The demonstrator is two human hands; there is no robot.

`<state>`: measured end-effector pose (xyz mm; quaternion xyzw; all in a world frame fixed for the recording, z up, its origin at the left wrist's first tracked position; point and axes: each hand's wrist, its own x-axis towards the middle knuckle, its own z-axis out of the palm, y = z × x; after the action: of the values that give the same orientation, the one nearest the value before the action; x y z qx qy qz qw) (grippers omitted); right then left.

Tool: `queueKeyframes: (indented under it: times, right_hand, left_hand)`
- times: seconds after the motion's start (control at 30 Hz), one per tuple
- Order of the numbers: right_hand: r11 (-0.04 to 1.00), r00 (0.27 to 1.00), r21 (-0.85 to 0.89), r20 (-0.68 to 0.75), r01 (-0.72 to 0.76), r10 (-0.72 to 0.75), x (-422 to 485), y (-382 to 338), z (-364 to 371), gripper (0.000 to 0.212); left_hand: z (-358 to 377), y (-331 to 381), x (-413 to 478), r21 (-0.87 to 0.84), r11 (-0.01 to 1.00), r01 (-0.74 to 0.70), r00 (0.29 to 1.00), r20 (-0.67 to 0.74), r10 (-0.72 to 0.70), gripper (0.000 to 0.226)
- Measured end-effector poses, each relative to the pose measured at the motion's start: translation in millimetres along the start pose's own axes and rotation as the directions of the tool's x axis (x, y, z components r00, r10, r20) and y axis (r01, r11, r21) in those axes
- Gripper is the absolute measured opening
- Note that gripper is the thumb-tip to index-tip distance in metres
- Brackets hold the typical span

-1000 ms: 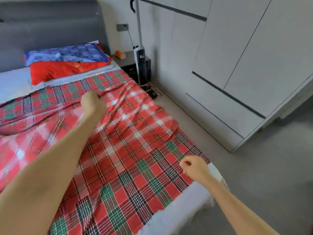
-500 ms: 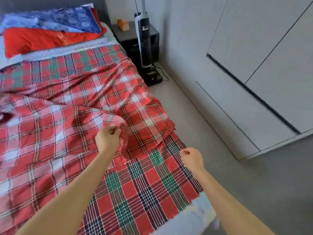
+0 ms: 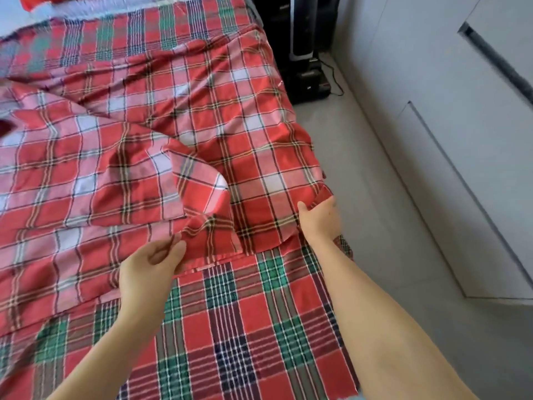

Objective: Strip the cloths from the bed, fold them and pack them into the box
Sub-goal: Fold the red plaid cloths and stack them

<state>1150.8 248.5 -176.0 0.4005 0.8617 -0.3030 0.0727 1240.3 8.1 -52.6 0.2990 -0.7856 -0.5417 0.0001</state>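
A red-and-white plaid cloth [image 3: 138, 145] lies rumpled over most of the bed, with one corner folded back toward me. Under it a red, green and navy plaid cloth [image 3: 248, 327] covers the near end of the bed and shows again at the far end. My left hand [image 3: 150, 269] pinches the folded-back corner of the red-and-white cloth between thumb and fingers. My right hand [image 3: 318, 216] grips that cloth's right corner at the bed's right side. No box is in view.
A black upright appliance with a base and cable [image 3: 305, 59] stands on the floor beside the bed's far right corner. Grey floor [image 3: 375, 226] runs along the right of the bed, bounded by white cabinet doors [image 3: 461, 140]. A red pillow edge [image 3: 37, 0] shows at the top left.
My left hand has drawn the cloth's corner from mid-bed down toward me. My right hand has moved up to the cloth's right corner and taken hold. The view has tilted down.
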Motion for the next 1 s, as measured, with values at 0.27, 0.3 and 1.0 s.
queueKeyframes:
  times: [0.27, 0.3, 1.0]
  right_hand:
    - [0.971, 0.997, 0.238, -0.071, -0.025, 0.043, 17.1, 10.9, -16.3, 0.024]
    - [0.951, 0.994, 0.308, -0.106, 0.025, 0.008, 10.6, 7.4, -23.2, 0.024]
    - [0.487, 0.515, 0.217, -0.565, 0.846, -0.645, -331.8, -197.0, -221.5, 0.039]
  left_hand:
    - [6.6, -4.0, 21.6, -0.017, 1.0, -0.006, 1.0, -0.009, 0.006, 0.006]
    - [5.4, 1.2, 18.4, -0.026, 1.0, -0.015, 1.0, 0.003, 0.015, 0.005]
    - [-301.6, 235.2, -78.1, 0.088, 0.8, -0.594, 0.804, 0.032, 0.593, 0.009]
